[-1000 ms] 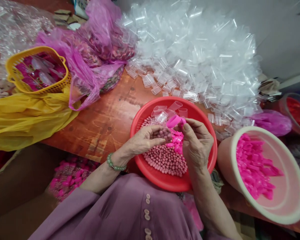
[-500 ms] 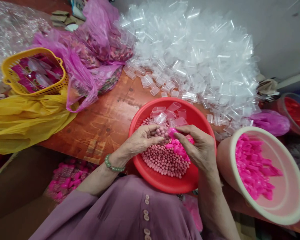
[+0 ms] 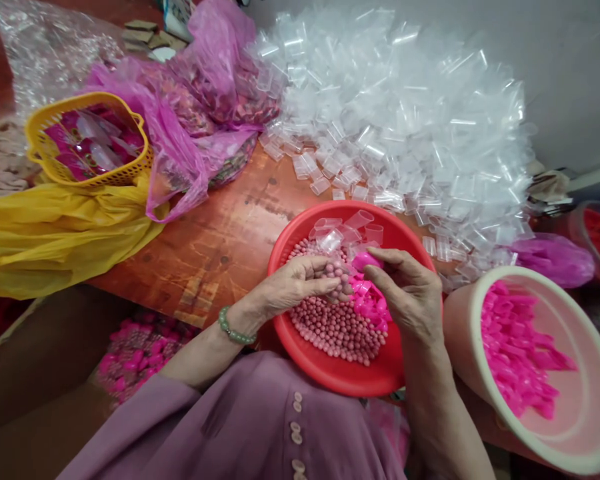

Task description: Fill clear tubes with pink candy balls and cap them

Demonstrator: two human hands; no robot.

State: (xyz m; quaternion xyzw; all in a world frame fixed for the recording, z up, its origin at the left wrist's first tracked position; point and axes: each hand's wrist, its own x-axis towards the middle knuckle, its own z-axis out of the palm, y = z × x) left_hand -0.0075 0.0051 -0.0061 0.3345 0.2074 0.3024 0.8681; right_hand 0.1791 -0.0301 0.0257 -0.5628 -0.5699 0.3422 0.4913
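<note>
My left hand (image 3: 295, 283) is closed around a small clear plastic tube filled with pink beads (image 3: 337, 279), its open end turned to the right. Between thumb and fingertips, my right hand (image 3: 416, 297) pinches a bright pink plastic cap (image 3: 364, 260) just above and to the right of that end. Cap and tube look slightly apart. Both hands are over a red basin (image 3: 313, 372). In it lie loose pink beads (image 3: 330, 328), several empty clear tubes (image 3: 359, 219) and more bright pink caps (image 3: 373, 303), partly hidden by my right hand.
Clear tubes (image 3: 405, 120) are heaped behind the basin. A white bucket (image 3: 593, 373) of pink caps stands at right. Left are a yellow basket (image 3: 97, 179) of packets, purple bags (image 3: 180, 173) and a yellow bag (image 3: 65, 233). A box (image 3: 45, 373) with filled pieces sits below the table (image 3: 220, 227).
The view has shifted, so everything appears a little further right. The cap in my right hand has moved slightly away from the tube's end. Both hands keep their hold.
</note>
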